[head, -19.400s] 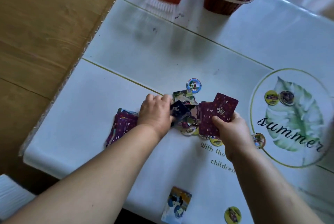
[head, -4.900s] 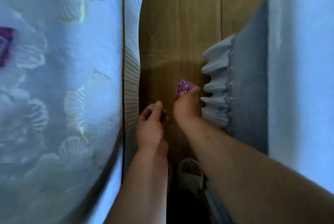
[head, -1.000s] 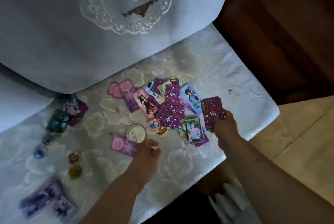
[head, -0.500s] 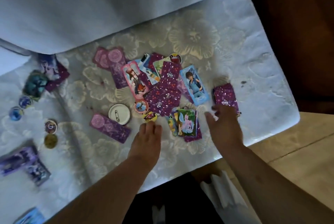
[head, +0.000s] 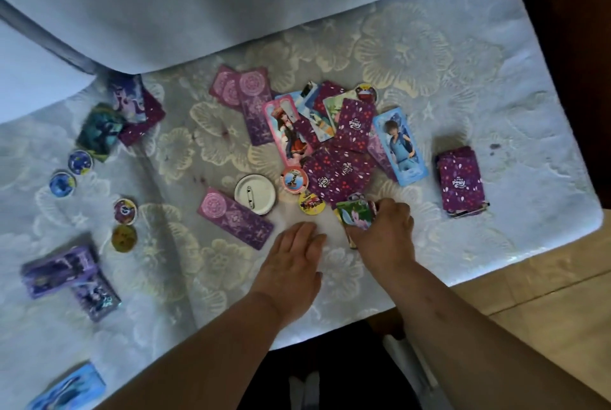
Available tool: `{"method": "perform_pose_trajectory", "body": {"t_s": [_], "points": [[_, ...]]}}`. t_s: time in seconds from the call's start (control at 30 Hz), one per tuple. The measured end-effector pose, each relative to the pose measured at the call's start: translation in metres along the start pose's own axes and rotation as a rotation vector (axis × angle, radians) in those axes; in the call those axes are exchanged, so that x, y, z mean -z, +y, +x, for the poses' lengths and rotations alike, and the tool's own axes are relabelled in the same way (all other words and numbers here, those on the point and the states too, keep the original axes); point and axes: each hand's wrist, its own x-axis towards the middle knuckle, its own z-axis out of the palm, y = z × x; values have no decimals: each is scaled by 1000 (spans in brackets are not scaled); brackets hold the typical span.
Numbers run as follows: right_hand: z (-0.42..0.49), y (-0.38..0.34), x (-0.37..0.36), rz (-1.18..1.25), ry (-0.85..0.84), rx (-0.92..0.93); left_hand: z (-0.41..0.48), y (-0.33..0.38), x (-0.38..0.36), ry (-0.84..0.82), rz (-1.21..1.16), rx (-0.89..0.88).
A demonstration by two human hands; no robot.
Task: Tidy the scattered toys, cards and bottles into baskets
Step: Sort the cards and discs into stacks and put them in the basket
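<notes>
now, green card [head: 355, 213] in right grip [head: 385, 231]

The floral seat cushion [head: 496, 95] carried scattered cards [head: 337, 145] beyond the grip, a purple card stack [head: 461, 179] to the right, a pin badge [head: 254, 194] to the left.

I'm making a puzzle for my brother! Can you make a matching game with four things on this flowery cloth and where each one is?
Things: 1 white pin badge; 2 neat purple card stack; 3 green pony card; 4 gold disc.
Places: A held in the right hand; B far left, below a purple disc; C alone at the right; D middle, pin side up.
Pairs: 1-D, 2-C, 3-A, 4-B.
</notes>
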Motion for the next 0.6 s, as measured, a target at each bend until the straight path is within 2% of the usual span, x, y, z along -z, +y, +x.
{"method": "perform_pose_trajectory", "body": {"t_s": [0.1, 0.2, 0.33, 0.47, 0.6], "points": [[-7, -5, 3, 114, -6, -35, -7, -8, 8, 98, -78, 26], [-11, -5, 11, 201, 97, -134, -11, -24, 15, 233, -121, 79], [-8, -6, 18, 341, 92, -267, -5, -45, 31, 355, -55, 104], [-6, -20, 26, 356, 79, -77, 18, -53, 51, 435, 36, 67], [6, -49, 18, 203, -38, 190, 44, -47, 68, 242, 83, 99]]}}
